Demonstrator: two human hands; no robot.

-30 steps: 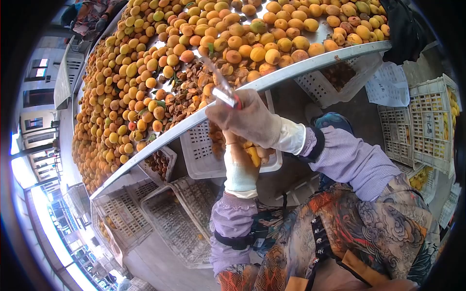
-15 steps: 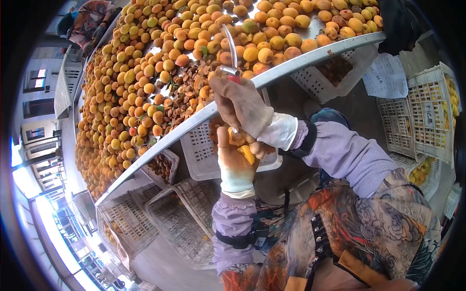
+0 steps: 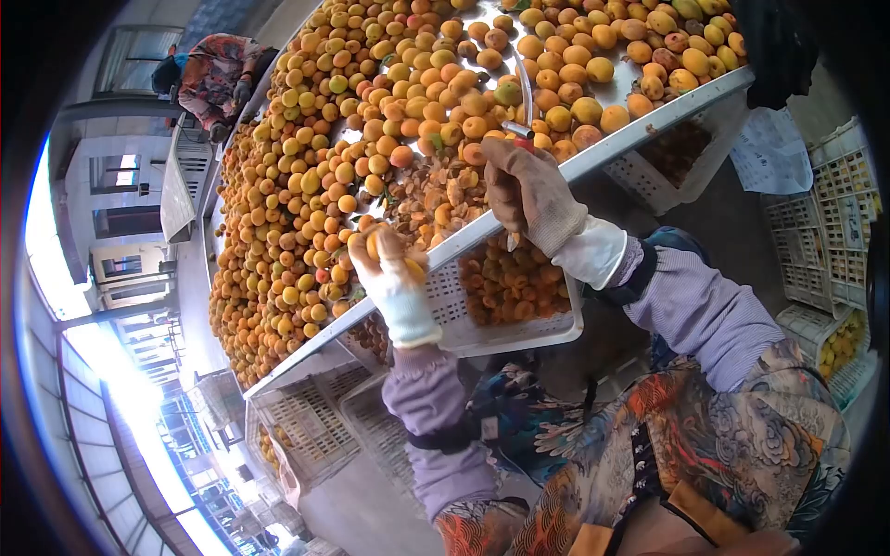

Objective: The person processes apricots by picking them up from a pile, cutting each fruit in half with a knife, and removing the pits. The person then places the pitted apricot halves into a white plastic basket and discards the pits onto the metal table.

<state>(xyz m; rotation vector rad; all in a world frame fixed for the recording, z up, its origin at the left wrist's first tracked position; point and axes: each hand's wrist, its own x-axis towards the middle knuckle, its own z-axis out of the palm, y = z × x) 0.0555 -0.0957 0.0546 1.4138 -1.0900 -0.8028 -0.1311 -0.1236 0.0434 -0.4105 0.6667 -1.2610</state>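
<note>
My gloved left hand [image 3: 394, 278] is at the edge of the apricot heap, its fingers closed around an apricot [image 3: 373, 244]. My gloved right hand [image 3: 540, 199] grips a curved knife [image 3: 527, 88] with a red handle, its thin blade pointing away over the table. A small pointed metal tip shows below that fist. Between the hands, brown pits and scraps [image 3: 434, 190] lie along the table rim. Below the rim, a white crate [image 3: 445, 310] contains split apricot pieces [image 3: 514, 287].
Whole apricots [image 3: 306, 185] cover much of the metal table, which has a raised pale rim [image 3: 640, 134]. Stacked plastic crates stand at right [image 3: 839, 218] and lower left [image 3: 311, 417]. Another person [image 3: 221, 79] bends over the table's far left side.
My left hand has left the right hand and crate area, moving left and up to the apricots. The right hand, still holding the knife, appears farther right; the whole view has shifted.
</note>
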